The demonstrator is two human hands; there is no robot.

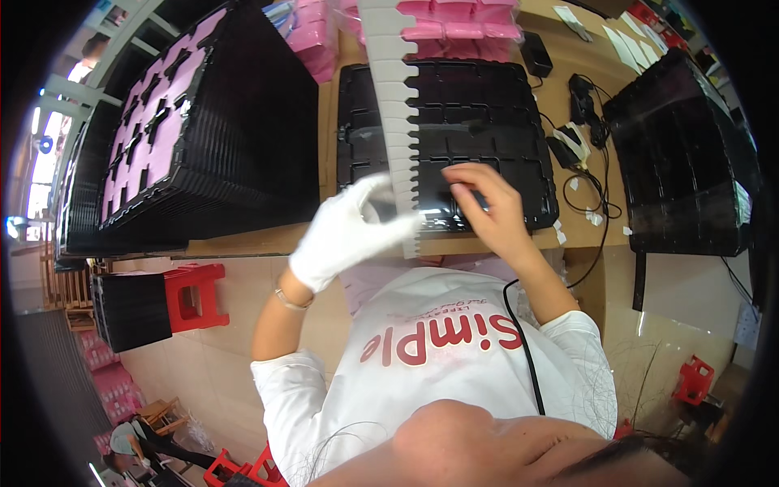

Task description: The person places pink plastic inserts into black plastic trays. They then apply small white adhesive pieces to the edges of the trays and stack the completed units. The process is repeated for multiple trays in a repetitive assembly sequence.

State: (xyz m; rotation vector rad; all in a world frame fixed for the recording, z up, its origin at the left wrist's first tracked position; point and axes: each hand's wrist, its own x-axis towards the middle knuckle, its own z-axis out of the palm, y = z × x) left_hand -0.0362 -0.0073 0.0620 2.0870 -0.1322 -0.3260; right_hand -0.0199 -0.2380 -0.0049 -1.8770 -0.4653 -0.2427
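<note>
- Your left hand (345,235), in a white glove, sits nearest you at the table edge; its fingers are pinched narrow on the lower end of the long white strip (395,97), thumb on the near face.
- Left of it, 2 tall stacks of black trays (243,122) stand on the table (324,105), the top ones carrying pink sheets (150,122); moulded plastic, glossy, ribbed at the edges.
- That white strip runs up and away from your hands over the tray, flat and thin, with a row of square notches along its right edge. Judge it light and bendy, likely to flop if held only at 1 end; grip it by the plain left margin, not the teeth.
- Under it lies 1 shallow black compartment tray (487,105), stiff but thin-walled and slick.
- Your bare right hand (491,207) rests on the tray's near part, fingertips curled close together beside the strip; whether they hold anything, you cannot tell.
- Farther right: black cables (596,174) and another black tray stack (690,154).
</note>
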